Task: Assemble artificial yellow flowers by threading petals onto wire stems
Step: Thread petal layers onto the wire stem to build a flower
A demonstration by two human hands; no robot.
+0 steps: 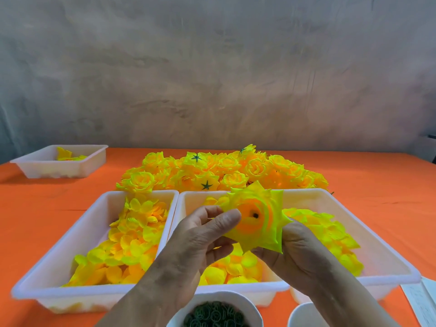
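Orange cloth (47, 208) covers my table under a mottled grey wall (212, 67). The frame's bottom edge cuts off a bowl (251, 306) of dark rings (212, 315) and a white cup (304, 312). I count four white trays (99, 197) and one heap of finished roses (224, 168). Both hands pinch one yellow flower (259, 223) above the middle tray (186, 199): left hand (200, 237) on its left rim, right hand (299, 251) beneath, fingertips hidden.
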